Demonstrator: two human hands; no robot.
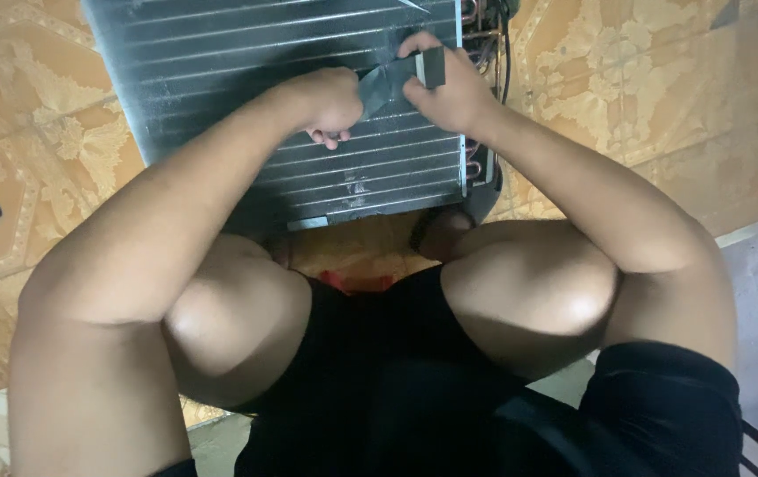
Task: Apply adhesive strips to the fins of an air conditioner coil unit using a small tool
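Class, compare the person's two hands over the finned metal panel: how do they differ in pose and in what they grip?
The left hand is curled into a fist, pinching the lower end of the dark strip; the right hand lies flatter, fingers bent over the strip's upper end. The left hand sits nearer the middle of the finned metal panel; the right hand sits by its right edge. Both hold the same strip.

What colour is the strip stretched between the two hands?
Dark grey to black, a strip held taut between the left hand and right hand; head view.

Grey finned metal coil panel (246,79) on patterned orange tiled floor (653,97); left hand (330,102) and right hand (450,88) gripping dark grey tape strip (397,78).
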